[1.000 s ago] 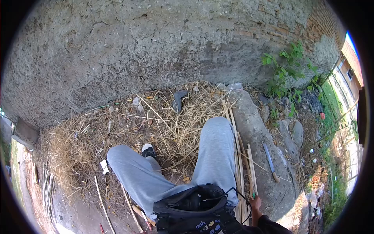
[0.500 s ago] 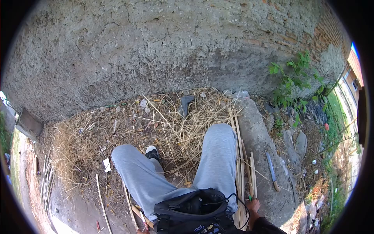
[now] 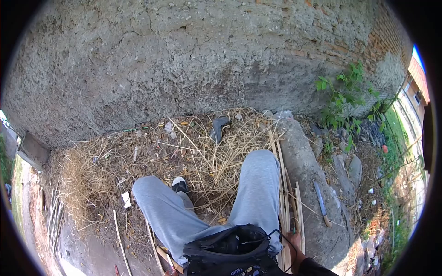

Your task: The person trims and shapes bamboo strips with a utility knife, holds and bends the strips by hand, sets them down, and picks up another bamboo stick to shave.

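At the lower right, beside my right thigh, my right hand [image 3: 294, 241] is closed among long pale bamboo strips [image 3: 282, 202]. A small green thing and a curved brownish piece show by its fingers; what it grips is unclear. Only a bit of my left hand [image 3: 170, 272] shows at the bottom edge, close to a light wooden piece [image 3: 164, 254] with something red near it. Its fingers are mostly hidden by my leg and the black bag [image 3: 230, 257] on my lap. A knife [image 3: 321, 202] with a wooden handle lies on the stone ledge to my right.
A rough wall [image 3: 184, 69] stands in front of me. Dry straw-like shavings [image 3: 225, 156] cover the ground, with a dark boot-shaped object [image 3: 219, 129] by the wall. More strips [image 3: 54, 218] lie far left, and a green plant [image 3: 343, 101] grows at the right.
My right hand has shifted slightly left and up along the strips. My left hand stays at the bottom edge, and the view has tilted a little.
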Tool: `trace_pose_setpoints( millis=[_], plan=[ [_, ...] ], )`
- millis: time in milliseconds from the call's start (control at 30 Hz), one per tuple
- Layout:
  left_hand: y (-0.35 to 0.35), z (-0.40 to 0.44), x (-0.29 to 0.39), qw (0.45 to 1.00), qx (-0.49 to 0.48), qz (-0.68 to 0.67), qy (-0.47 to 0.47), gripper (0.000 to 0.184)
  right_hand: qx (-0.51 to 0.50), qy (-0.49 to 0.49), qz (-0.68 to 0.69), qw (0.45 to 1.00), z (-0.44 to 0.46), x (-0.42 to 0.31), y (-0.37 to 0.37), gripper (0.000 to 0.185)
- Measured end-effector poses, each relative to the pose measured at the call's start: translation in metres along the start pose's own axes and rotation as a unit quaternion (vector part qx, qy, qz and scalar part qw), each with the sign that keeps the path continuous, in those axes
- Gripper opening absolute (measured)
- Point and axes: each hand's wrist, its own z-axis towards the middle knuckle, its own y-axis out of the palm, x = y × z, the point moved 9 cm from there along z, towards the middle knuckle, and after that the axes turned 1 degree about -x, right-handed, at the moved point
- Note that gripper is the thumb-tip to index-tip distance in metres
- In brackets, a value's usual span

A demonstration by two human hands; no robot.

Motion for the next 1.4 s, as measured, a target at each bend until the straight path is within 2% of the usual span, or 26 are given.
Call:
trace_pose_setpoints(
  millis=[100, 233, 300, 433, 500, 733, 833, 900, 933, 1000, 1033, 1067, 1133, 1167, 1233, 1267, 1333, 1400],
  plan=[
    [0.003, 0.002, 0.0, 1.0, -0.004, 0.0, -0.004, 0.018, -0.015, 0.014, -0.019, 1.0, 0.001, -0.002, -0.002, 0.024],
    [0.002, 0.002, 0.002, 1.0, -0.005, 0.002, -0.001, 0.018, -0.035, 0.013, -0.033, 0.999, -0.013, -0.012, -0.023, 0.026],
    [0.003, 0.003, 0.001, 1.0, -0.007, 0.003, -0.001, 0.018, 0.056, -0.016, -0.009, 0.998, -0.022, -0.023, -0.052, 0.028],
    [0.004, 0.001, -0.002, 1.0, -0.008, 0.007, -0.001, 0.019, 0.06, -0.054, 0.02, 0.997, -0.034, -0.035, -0.078, 0.031],
    [0.003, 0.001, -0.002, 1.0, -0.006, 0.008, 0.001, 0.019, 0.084, -0.079, -0.053, 0.992, -0.047, -0.053, -0.094, 0.03],
    [-0.001, 0.003, -0.004, 1.0, -0.002, 0.005, 0.012, 0.019, 0.093, -0.105, -0.074, 0.987, -0.049, -0.072, -0.098, 0.03],
    [-0.004, 0.002, -0.005, 1.0, 0.003, 0.004, 0.016, 0.02, 0.147, -0.111, -0.075, 0.98, -0.042, -0.073, -0.113, 0.027],
    [-0.005, 0.003, -0.005, 1.0, 0.003, 0.005, 0.016, 0.02, 0.039, -0.125, -0.076, 0.988, -0.036, -0.087, -0.119, 0.029],
    [-0.004, 0.004, -0.004, 1.0, 0.002, 0.006, 0.018, 0.02, 0.04, -0.123, -0.075, 0.989, -0.03, -0.082, -0.126, 0.029],
    [-0.001, 0.005, -0.004, 1.0, 0.001, 0.004, 0.017, 0.02, -0.108, -0.114, 0.034, 0.987, -0.014, -0.071, -0.116, 0.029],
    [0.0, 0.004, -0.004, 1.0, 0.001, 0.002, 0.016, 0.02, -0.146, -0.107, 0.12, 0.976, -0.024, -0.091, -0.128, 0.03],
    [0.001, 0.004, -0.004, 1.0, 0.002, 0.001, 0.016, 0.02, -0.146, -0.107, 0.119, 0.976, -0.024, -0.103, -0.144, 0.03],
    [0.003, 0.005, -0.001, 1.0, 0.001, 0.001, 0.014, 0.02, -0.234, -0.134, 0.161, 0.949, -0.031, -0.126, -0.155, 0.029],
    [0.004, 0.006, 0.0, 1.0, -0.001, 0.001, 0.011, 0.021, -0.233, -0.132, 0.162, 0.95, -0.028, -0.127, -0.165, 0.029],
    [0.008, 0.01, 0.006, 1.0, -0.006, 0.001, 0.012, 0.021, -0.353, -0.056, 0.251, 0.9, -0.028, -0.119, -0.164, 0.031],
    [0.01, 0.011, 0.007, 1.0, -0.007, 0.003, 0.01, 0.021, -0.35, -0.057, 0.252, 0.9, -0.026, -0.117, -0.17, 0.031],
    [0.015, 0.013, 0.01, 1.0, -0.012, 0.004, 0.01, 0.021, -0.376, -0.071, 0.34, 0.859, -0.027, -0.128, -0.184, 0.037],
    [0.018, 0.014, 0.012, 1.0, -0.016, 0.004, 0.007, 0.021, -0.349, -0.112, 0.342, 0.865, -0.026, -0.141, -0.203, 0.036]
  ],
)
